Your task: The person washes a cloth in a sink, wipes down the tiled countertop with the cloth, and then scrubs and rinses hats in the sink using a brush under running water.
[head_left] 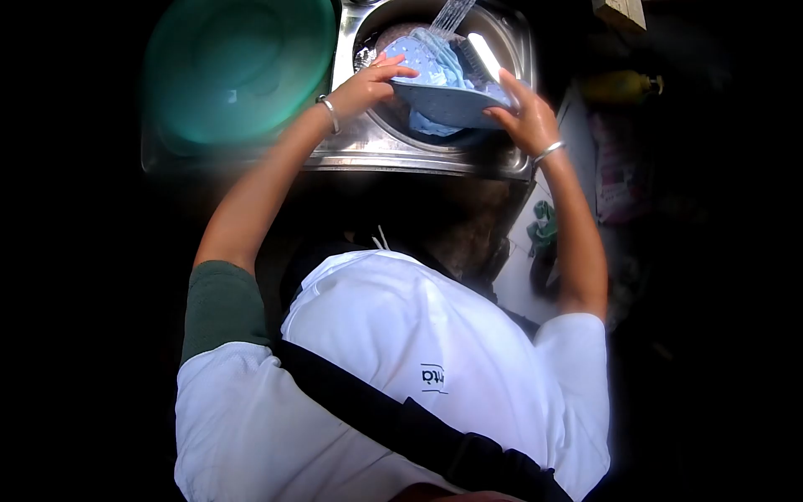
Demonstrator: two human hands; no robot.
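Observation:
A light blue hat with white dots [447, 102] is held over the round sink bowl [525, 50], its curved brim facing me. My left hand [374, 86] grips the hat's left edge, fingers lying over the dotted fabric. At the right edge, my right hand [529, 120] has its thumb against the brim and its fingers behind. Touching or just beyond those fingertips is a white brush [484, 57] with dark bristles; whether the hand also holds it, I cannot tell. A stream of water [452, 15] falls onto wet blue fabric behind the brim.
Left of the bowl, a large green basin [242, 71] covers the steel sink's drainboard. A yellow bottle [619, 86] lies in shadow at the right, below a wooden block [621, 12]. Green cloth or netting [542, 224] rests on white tiles near my right forearm.

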